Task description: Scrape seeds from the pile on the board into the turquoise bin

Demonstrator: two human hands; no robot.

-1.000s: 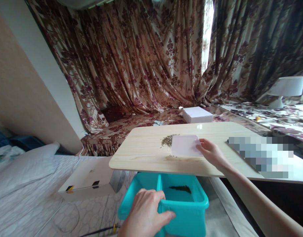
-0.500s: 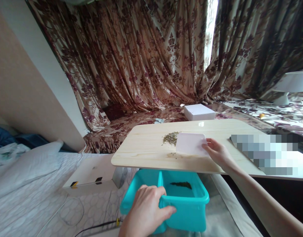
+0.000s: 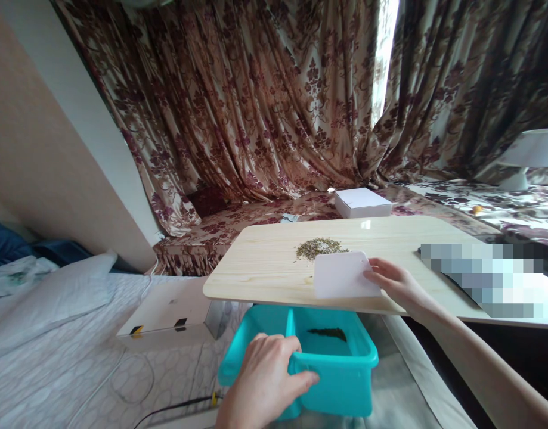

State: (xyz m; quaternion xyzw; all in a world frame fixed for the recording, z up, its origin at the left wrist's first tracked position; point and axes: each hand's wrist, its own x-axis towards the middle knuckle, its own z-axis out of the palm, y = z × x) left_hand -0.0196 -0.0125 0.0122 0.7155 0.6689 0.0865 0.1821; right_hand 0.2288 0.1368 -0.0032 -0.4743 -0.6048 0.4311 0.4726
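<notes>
My left hand (image 3: 269, 378) grips the near rim of a turquoise two-compartment bin (image 3: 340, 384), which sits just below the table's front edge. Some dark greenish grains (image 3: 327, 335) lie in its right compartment. With my right hand (image 3: 392, 283) I pinch the right edge of a flat white plastic sheet (image 3: 343, 275). The sheet rests at a tilt near the front edge of the light wooden tabletop (image 3: 251, 262). Just behind it is a loose pile of small brown-green grains (image 3: 321, 247), partly covered by the sheet's top edge.
A blurred-out flat item (image 3: 483, 277) lies on the tabletop's right end. A white box (image 3: 363, 202) stands behind the table. On the bed at left are a larger white box (image 3: 169, 307), a pillow (image 3: 54, 298) and a black cable (image 3: 175, 408). A lamp (image 3: 535, 149) is at far right.
My right hand has drawn the white sheet toward the front edge, uncovering more of the grain pile. My left hand stays on the bin's rim.
</notes>
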